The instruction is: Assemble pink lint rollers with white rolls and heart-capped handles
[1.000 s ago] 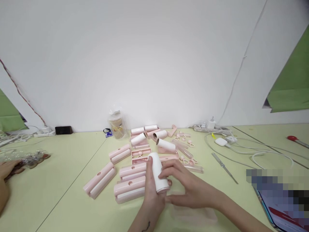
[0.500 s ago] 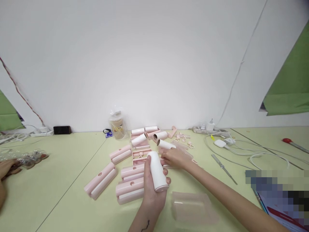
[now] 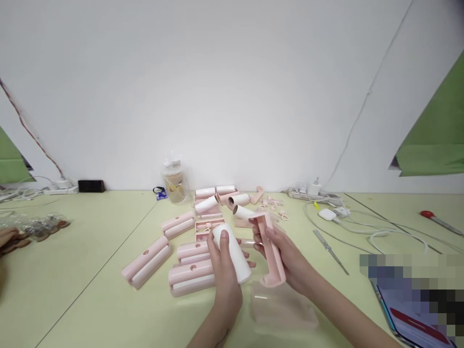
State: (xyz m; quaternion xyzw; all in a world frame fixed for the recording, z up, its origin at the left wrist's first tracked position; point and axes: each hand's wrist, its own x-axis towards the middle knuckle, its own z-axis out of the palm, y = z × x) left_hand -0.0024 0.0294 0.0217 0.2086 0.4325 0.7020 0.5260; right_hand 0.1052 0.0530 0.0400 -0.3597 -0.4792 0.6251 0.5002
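My left hand (image 3: 225,278) is wrapped round a white lint roll (image 3: 237,256), tilted above the table. In my right hand (image 3: 292,258) is a pink plastic roller frame (image 3: 272,258), its hollow side facing me, close to the roll but apart from it. Left of my hands lie several pink roller cases with white rolls in them, such as one near case (image 3: 192,278) and another case (image 3: 147,263). Behind, more white rolls (image 3: 239,199) and an open pink frame (image 3: 209,229) sit together. A clear pinkish cover (image 3: 282,307) lies below my right hand.
Small pink parts (image 3: 283,216) lie behind my right hand. Tweezers (image 3: 330,251), white cables (image 3: 389,237) and a tablet-like screen (image 3: 416,314) are at the right. A bagged drink cup (image 3: 176,183) stands by the wall. Another person's hand (image 3: 9,237) is at far left.
My right hand has lifted the pink roller frame from among the parts and brought it nearer, beside the roll. My left hand still holds the roll, its thumb now across it.
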